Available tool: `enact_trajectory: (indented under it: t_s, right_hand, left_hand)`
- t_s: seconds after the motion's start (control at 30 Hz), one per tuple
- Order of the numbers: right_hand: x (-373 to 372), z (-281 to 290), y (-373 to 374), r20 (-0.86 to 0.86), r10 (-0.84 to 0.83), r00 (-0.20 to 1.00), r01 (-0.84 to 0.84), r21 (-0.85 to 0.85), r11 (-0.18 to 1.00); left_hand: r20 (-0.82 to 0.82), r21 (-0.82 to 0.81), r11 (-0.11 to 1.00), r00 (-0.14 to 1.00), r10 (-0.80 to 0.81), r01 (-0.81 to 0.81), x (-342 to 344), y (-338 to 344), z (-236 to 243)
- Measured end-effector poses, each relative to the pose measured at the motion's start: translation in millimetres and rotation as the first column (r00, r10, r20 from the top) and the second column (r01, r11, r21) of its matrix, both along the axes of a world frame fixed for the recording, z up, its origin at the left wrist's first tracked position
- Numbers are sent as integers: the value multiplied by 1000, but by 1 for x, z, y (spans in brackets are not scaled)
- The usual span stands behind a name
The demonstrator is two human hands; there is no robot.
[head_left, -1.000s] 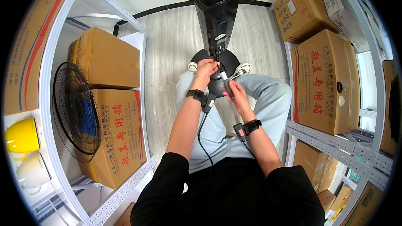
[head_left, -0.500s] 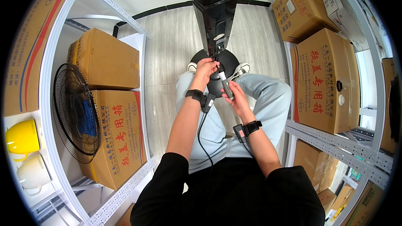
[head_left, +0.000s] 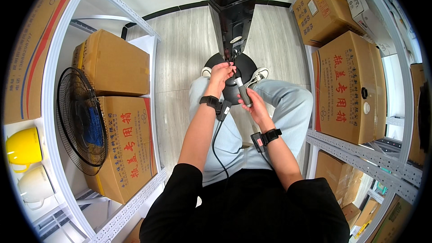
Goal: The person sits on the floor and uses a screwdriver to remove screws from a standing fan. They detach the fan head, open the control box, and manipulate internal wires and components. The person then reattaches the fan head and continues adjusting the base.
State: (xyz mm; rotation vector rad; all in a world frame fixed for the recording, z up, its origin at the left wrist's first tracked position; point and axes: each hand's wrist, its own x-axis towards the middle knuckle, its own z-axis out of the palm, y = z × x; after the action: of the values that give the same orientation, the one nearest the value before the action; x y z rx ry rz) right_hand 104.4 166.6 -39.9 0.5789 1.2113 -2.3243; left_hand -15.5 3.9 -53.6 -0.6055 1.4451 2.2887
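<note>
My right hand (head_left: 257,107) is closed around the grey handle of a slim hand tool (head_left: 244,95). The tool has a white collar and a dark front end pointing up and left, towards the foot of a tall black column (head_left: 231,22). My left hand (head_left: 221,74) is at that foot, with thumb and fingertips pinched together beside the tool's front end. What they grip is too small and dark to make out. The column rises from a round black base (head_left: 247,68) on the floor between my feet.
On the left rack stand cardboard boxes (head_left: 121,69), a black wire fan grille (head_left: 81,121) and yellow (head_left: 24,149) and white (head_left: 36,186) cups. More boxes (head_left: 344,87) fill the right rack (head_left: 360,155). Cables hang from black bands on my wrists. Beneath is grey wood-look floor (head_left: 177,45).
Almost nothing differs. Both hands and the tool stay at the column's foot, with only a very slight shift of the fingers.
</note>
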Motion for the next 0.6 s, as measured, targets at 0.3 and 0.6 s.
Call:
enact_trajectory:
  t_s: [0.3, 0.6]
  right_hand:
    - [-1, -2, -3, -9, -10, 1000, 11, 62, 998]
    - [-7, 1, 2, 32, 53, 998, -54, 38, 998]
  left_hand:
    - [12, -135, 990, 1000, 28, -27, 1, 7, 9]
    - [33, 23, 1000, 999, 2, -2, -1, -1, 6]
